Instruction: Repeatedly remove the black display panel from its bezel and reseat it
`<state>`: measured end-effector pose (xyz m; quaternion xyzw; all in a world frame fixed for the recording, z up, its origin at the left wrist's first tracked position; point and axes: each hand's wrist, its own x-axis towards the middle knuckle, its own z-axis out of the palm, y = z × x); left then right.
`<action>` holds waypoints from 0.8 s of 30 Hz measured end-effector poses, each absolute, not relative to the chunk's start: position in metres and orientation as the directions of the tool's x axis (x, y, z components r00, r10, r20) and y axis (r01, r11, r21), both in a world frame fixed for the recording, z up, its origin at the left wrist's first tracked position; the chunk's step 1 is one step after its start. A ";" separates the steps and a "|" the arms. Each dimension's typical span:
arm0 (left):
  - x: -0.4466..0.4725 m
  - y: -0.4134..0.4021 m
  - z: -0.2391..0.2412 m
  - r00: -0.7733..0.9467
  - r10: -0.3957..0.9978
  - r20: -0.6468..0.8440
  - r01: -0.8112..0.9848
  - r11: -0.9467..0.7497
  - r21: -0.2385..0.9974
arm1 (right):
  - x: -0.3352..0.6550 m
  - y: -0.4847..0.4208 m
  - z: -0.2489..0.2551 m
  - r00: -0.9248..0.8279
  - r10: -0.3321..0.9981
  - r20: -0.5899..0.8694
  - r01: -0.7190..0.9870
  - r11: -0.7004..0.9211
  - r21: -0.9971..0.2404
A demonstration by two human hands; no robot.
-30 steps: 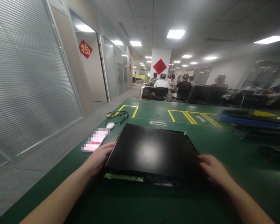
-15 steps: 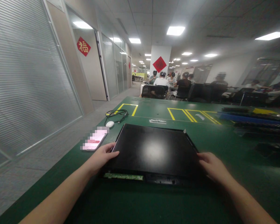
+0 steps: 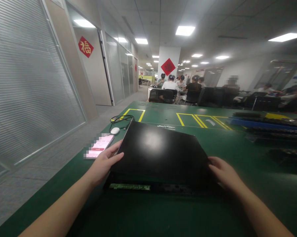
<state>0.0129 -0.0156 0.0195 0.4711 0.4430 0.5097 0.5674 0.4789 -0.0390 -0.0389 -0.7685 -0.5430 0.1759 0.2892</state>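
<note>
Flat black panel (image 3: 160, 153), lying near the front edge of the green table (image 3: 237, 154), far edge tilted up a little over a dark chassis beneath, with a strip of green circuit board (image 3: 130, 187) showing under the near edge. Probably thin sheet metal: stiff, fairly light, smooth and glossy enough to slip, with edges likely sharp, so best held at both side edges at once, kept level. Left hand (image 3: 105, 161) curled on the left edge, thumb over the top, fingers tucked beneath. Right hand (image 3: 222, 172) laid against the right edge, fingers bent; whether actually clamped on it, cannot tell. Just left, a phone (image 3: 99, 149); beyond, a white mouse (image 3: 115, 130) and a coiled cable (image 3: 121, 119). Further off, yellow floor-tape boxes and seated people.
</note>
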 end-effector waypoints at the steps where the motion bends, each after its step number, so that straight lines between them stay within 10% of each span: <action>1: 0.013 -0.016 0.020 0.079 0.997 0.008 -0.152 0.004 0.988 | 0.479 -0.039 -0.038 0.363 0.931 0.031 0.696 -0.249 -0.673; 16: 0.007 -0.013 0.023 0.014 0.998 0.056 -0.227 -0.052 0.973 | 0.472 -0.050 -0.023 0.310 0.950 -0.015 0.077 -0.041 -0.996; 24: 0.010 -0.012 0.022 0.091 0.996 0.021 -0.040 -0.017 0.999 | 0.490 -0.061 -0.017 0.555 0.828 -0.076 0.047 -0.122 -0.991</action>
